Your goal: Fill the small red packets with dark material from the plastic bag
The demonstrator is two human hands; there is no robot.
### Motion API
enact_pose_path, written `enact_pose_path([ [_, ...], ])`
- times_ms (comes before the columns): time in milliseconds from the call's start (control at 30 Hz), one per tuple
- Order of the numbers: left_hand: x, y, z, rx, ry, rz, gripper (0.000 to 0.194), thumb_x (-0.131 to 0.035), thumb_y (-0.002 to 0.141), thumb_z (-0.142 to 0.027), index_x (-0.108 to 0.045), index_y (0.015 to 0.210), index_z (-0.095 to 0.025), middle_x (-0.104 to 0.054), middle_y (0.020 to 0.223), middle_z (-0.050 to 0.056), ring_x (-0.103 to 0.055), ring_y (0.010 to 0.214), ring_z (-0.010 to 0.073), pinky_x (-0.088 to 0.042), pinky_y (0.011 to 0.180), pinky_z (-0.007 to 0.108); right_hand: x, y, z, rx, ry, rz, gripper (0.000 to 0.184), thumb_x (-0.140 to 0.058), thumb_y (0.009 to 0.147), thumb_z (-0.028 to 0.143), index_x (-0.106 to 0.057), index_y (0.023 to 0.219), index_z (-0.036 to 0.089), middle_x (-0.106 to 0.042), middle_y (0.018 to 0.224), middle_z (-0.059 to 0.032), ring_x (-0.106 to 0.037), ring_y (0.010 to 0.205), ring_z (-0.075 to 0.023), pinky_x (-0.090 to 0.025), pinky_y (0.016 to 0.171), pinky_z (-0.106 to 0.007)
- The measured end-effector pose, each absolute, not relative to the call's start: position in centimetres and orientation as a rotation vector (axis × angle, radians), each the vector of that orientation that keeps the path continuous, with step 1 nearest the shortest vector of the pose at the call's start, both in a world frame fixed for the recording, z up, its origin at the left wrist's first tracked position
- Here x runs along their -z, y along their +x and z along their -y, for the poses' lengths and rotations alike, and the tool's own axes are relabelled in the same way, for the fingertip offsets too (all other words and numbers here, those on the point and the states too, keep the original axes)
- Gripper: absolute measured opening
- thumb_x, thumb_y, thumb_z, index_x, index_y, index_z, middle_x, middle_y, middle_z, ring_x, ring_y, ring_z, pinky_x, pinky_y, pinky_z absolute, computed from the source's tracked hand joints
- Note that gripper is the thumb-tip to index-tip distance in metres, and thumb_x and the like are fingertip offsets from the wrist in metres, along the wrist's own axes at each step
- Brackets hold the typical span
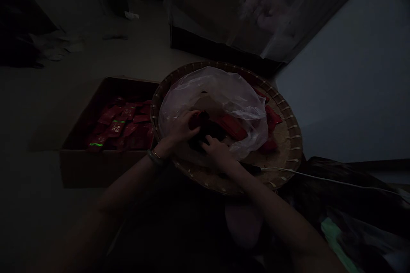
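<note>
the room is dim. below the fingers (pixel 209 139) sits a round woven bamboo tray (pixel 290 145), and just left of them an open cardboard box (pixel 102 170) stands on the floor (pixel 38 106), filled with red sachets (pixel 117 127). a white cable (pixel 320 178) runs away to the right of the fingers, past the tray's edge. under and beyond the fingers, a clear plastic bag (pixel 205 87) lies slumped on the tray, with red packets (pixel 232 127) inside it just to their right and loose red packets (pixel 272 119) on the tray further right. the left hand (pixel 181 128), a bracelet (pixel 155 157) at its wrist, and the right hand (pixel 218 153) both work at a dark bunch of packets (pixel 205 134) at the bag's near edge. the fingers curl closed onto it, though in this light i can't tell whether they truly grip. the packets look light, soft and slippery, best pinched by a flat edge, and the thin bag will likely slide and crumple.
</note>
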State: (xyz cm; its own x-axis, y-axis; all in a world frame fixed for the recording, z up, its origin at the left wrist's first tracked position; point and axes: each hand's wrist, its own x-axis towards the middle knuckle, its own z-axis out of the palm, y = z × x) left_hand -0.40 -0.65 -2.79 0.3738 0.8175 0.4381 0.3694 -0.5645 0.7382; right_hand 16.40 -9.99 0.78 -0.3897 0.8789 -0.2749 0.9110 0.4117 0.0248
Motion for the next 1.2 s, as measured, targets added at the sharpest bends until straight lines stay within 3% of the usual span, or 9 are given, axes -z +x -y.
enact_pose_path([
  [300,2.7,-0.4,0.7,-1.130,2.099,-1.015,0.056,-0.065,0.073,-0.021,-0.050,0.127,-0.021,-0.059,0.121,0.010,-0.059,0.107,0.0230,-0.051,0.090,0.037,-1.2,15.9,9.7,0.235,1.463,-2.456,0.029,-0.041,0.091,0.012,-0.058,0.112,0.020,-0.056,0.108,-0.0134,-0.055,0.096,-0.0241,-0.049,0.068,-0.030],
  [500,2.8,-0.5,0.6,-1.128,2.107,-0.993,0.057,-0.065,0.074,-0.021,-0.049,0.128,-0.021,-0.058,0.124,0.010,-0.057,0.111,0.0237,-0.050,0.092,0.039,-0.9,17.5,9.0,0.502,1.780,-2.518,0.022,-0.054,0.084,0.014,-0.063,0.104,0.018,-0.064,0.103,-0.0087,-0.061,0.093,-0.0194,-0.047,0.082,-0.031],
  [600,2.9,-0.5,0.5,-1.131,2.101,-0.983,0.056,-0.064,0.075,-0.022,-0.049,0.128,-0.020,-0.057,0.124,0.011,-0.057,0.113,0.0236,-0.050,0.093,0.038,-0.3,18.8,8.4,0.831,2.099,-2.628,0.018,-0.058,0.079,0.016,-0.066,0.095,0.019,-0.069,0.097,-0.0045,-0.064,0.091,-0.0189,-0.048,0.086,-0.033],
  [667,2.9,-0.5,0.5,-1.131,2.102,-0.987,0.055,-0.064,0.074,-0.022,-0.049,0.127,-0.020,-0.058,0.123,0.011,-0.057,0.112,0.0236,-0.050,0.093,0.039,0.0,19.5,8.0,1.188,2.298,-2.592,0.015,-0.061,0.076,0.022,-0.066,0.090,0.020,-0.070,0.088,-0.0024,-0.066,0.082,-0.0183,-0.052,0.079,-0.033],
  [767,2.7,-0.4,0.6,-1.139,2.117,-0.997,0.055,-0.065,0.074,-0.021,-0.050,0.127,-0.020,-0.059,0.122,0.010,-0.057,0.111,0.0237,-0.050,0.093,0.039,0.3,20.4,7.7,1.903,2.529,-2.176,0.022,-0.066,0.069,0.031,-0.061,0.087,0.019,-0.066,0.075,-0.0003,-0.067,0.066,-0.0176,-0.055,0.063,-0.032],
  [833,2.5,-0.4,0.7,-1.139,2.128,-1.006,0.055,-0.066,0.073,-0.021,-0.050,0.127,-0.021,-0.059,0.121,0.010,-0.057,0.111,0.0237,-0.050,0.092,0.039,0.3,20.6,7.6,2.319,2.585,-1.818,0.026,-0.069,0.066,0.032,-0.058,0.086,0.019,-0.065,0.074,0.0002,-0.067,0.065,-0.0174,-0.057,0.061,-0.032],
  [1067,2.4,-0.5,0.8,-1.093,2.155,-1.043,0.056,-0.066,0.073,-0.022,-0.050,0.127,-0.021,-0.058,0.120,0.010,-0.058,0.109,0.0238,-0.050,0.091,0.039,-0.1,20.9,7.9,3.155,2.372,-1.130,0.016,-0.056,0.078,0.019,-0.062,0.093,0.018,-0.069,0.082,-0.0043,-0.067,0.084,-0.0166,-0.055,0.087,-0.036],
  [1200,2.3,-0.5,0.8,-1.085,2.178,-1.052,0.055,-0.066,0.073,-0.023,-0.050,0.126,-0.020,-0.059,0.118,0.010,-0.058,0.107,0.0229,-0.050,0.090,0.038,-0.4,21.3,7.8,3.495,2.034,-0.854,0.021,-0.048,0.082,0.020,-0.065,0.093,0.015,-0.072,0.090,-0.0091,-0.067,0.093,-0.0199,-0.052,0.093,-0.038],
])
